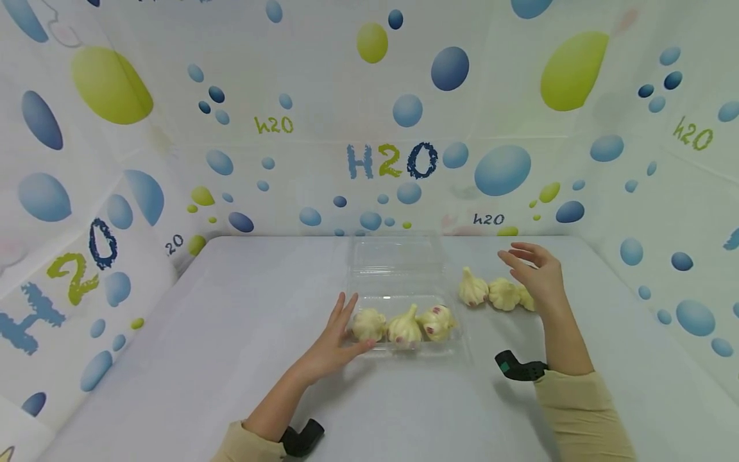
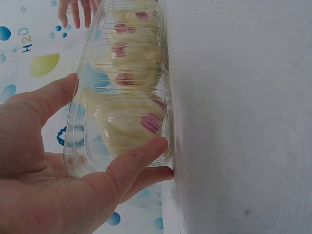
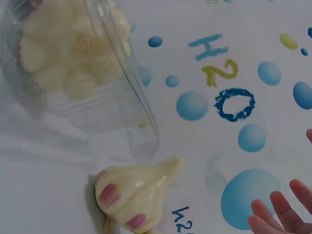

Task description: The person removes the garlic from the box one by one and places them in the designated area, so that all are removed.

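The left hand (image 1: pixel 330 350), fingers spread wide, touches one end of a clear plastic box (image 1: pixel 427 347) with three round, creamy garlic bulbs (image 1: pixel 404 328) inside. The right hand (image 1: pixel 539 274), fingers a little bent and holding nothing, is up near three more creamy bulbs (image 1: pixel 503 295) on the flat white table (image 1: pixel 456 404).

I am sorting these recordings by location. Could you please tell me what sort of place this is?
Probably a staged recording booth: a printed H2O curtain hangs behind and beside a plain white table, and the person wears black devices at both wrists.
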A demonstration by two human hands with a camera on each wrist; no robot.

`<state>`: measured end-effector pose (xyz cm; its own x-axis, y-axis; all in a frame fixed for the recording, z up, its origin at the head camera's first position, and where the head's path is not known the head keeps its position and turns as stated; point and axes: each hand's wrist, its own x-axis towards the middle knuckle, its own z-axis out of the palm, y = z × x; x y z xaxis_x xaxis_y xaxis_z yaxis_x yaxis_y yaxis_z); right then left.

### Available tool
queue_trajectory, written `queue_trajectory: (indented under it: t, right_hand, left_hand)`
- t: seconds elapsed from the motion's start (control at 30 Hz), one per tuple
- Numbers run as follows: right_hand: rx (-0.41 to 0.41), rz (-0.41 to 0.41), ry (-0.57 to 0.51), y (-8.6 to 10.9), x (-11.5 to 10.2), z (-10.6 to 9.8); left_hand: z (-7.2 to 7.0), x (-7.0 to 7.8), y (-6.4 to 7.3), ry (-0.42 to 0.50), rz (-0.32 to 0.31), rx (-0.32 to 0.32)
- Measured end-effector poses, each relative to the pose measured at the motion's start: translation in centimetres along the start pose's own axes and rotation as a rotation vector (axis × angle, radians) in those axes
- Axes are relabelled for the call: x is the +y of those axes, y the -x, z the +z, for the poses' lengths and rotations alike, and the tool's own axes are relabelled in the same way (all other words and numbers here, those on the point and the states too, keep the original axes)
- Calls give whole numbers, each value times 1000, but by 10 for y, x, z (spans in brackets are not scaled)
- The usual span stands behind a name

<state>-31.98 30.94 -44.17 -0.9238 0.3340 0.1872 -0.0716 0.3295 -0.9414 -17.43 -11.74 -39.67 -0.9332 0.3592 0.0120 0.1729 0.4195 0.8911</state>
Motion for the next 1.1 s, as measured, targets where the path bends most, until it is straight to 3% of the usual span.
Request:
queue_trajectory:
  t: [0.27, 0.4, 0.47, 0.63, 0.73, 0.83, 1.1]
  right_hand:
    - [-47, -48, -89, 5, -6, 33]
    - [-96, -56, -125, 16, -22, 44]
    - [-137, -40, -157, 30, -42, 46]
    - [-248, -6, -190, 83, -123, 46]
    - [-288, 4, -184, 105, -154, 48]
    - [-306, 32, -189, 113, -164, 52]
    - [-362, 27, -179, 117, -163, 72]
  left_hand:
    - [-1, -1, 2, -8, 3, 8]
    - [-2, -1, 3, -5, 1, 6]
    - [-2, -1, 3, -3, 3, 6]
    - [-3, -2, 3, -3, 15, 6]
    - [-3, -1, 3, 4, 10, -2]
    - [-2, -1, 2, 11, 7, -11]
    - [-2, 2, 2, 3, 19, -12]
